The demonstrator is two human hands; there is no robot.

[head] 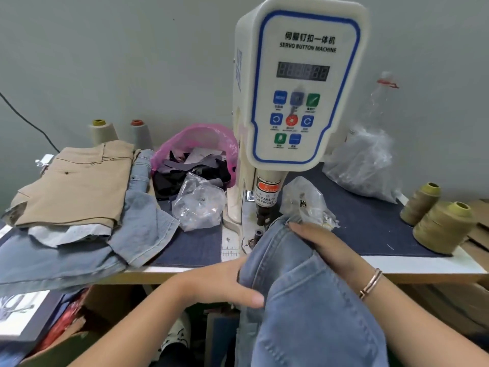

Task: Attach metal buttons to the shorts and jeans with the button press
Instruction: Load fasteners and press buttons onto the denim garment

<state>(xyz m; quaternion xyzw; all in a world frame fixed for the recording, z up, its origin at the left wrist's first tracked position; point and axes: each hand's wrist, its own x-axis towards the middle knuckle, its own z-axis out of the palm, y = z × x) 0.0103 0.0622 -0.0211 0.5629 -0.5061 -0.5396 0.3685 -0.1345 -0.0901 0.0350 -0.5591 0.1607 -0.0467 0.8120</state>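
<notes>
Both hands held the light blue jeans (304,287) at the front edge of the table (423,266), just below the head of the button press (299,83). The left hand (219,284) gripped the fold of denim from the side, with the thumb lying across the cloth, and the right hand (322,245) lay on top near the waistband, fingers bent over the fabric and pressing it down. To do this step well, I think the waistband should be slid flat over the lower die (258,234), with no fold under it, and the fingertips kept away from the punch, as the warning label on the machine also asks. The exact place for the button was hidden under the right hand. The small bags (198,202) beside the press seemed to hold metal buttons, but the contents were too blurred to tell. The finished tan shorts (76,186) lay well apart at the left.
</notes>
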